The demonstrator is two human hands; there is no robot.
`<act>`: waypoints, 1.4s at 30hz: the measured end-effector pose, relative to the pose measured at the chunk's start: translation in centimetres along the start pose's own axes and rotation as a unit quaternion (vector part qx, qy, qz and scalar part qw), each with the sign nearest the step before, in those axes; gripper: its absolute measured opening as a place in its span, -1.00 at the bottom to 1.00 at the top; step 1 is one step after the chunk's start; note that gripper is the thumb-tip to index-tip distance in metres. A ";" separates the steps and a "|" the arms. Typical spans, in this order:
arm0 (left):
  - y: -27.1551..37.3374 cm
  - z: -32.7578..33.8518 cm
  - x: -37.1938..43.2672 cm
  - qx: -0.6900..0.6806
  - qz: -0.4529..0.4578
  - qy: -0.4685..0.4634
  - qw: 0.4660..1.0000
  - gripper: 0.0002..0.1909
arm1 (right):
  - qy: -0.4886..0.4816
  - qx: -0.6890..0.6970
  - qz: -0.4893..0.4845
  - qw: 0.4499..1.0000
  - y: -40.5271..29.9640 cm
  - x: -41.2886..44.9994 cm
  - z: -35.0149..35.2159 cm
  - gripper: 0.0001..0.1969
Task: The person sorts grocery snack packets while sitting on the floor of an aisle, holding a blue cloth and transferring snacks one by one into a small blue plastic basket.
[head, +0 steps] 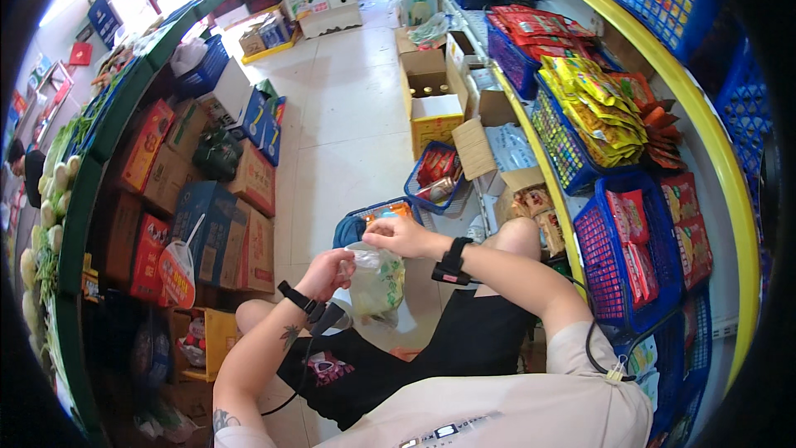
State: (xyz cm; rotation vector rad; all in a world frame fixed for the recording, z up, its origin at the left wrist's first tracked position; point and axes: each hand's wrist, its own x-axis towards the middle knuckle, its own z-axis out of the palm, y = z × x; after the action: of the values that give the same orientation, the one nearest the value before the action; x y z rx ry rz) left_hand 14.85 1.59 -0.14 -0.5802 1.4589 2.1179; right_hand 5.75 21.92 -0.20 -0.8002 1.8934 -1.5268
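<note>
A pale translucent plastic bag point(378, 289) with green and yellow print hangs between my knees. My left hand point(329, 272) is closed on the bag's gathered whitish top. My right hand point(398, 236) is just above and to the right of the bag's top, its fingers bent and close together; whether they pinch a bit of the film cannot be told. Behind my hands on the floor stands a blue basket point(420, 211) with orange packets point(388, 211), and a dark blue rounded thing point(349, 231) is at its left side.
A small blue basket point(461, 199) holds red packets and a can. Open cardboard boxes point(435, 78) line the right shelf, where blue baskets hold yellow packets point(591, 112) and red packets point(631, 218). Stacked cartons point(208, 239) fill the left side under a green-edged vegetable stand point(93, 199).
</note>
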 end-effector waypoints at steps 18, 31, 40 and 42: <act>0.0 1.6 -2.3 0.169 0.097 0.131 0.972 -0.83 | 0.100 -0.381 -0.028 0.919 1.8 6.1 -2.9 -0.73; 1.9 0.7 -2.4 0.339 0.130 0.115 0.924 -0.36 | 0.117 -0.208 -0.069 0.968 -3.4 5.0 -4.1 -0.74; 1.9 -0.9 6.4 0.298 0.223 0.161 0.914 -0.80 | 0.010 -0.147 -0.120 0.982 -5.9 5.7 -3.8 -0.71; 2.1 -1.8 6.6 0.310 0.199 0.163 0.915 -0.80 | 0.034 -0.137 -0.130 0.981 -3.4 5.6 -4.5 -0.58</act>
State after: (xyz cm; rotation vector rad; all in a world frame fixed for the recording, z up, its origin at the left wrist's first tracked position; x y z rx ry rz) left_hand 8.45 0.33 -3.13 -0.4191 2.4787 1.7041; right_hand -0.95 20.05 3.63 -1.1725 2.1489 -1.4742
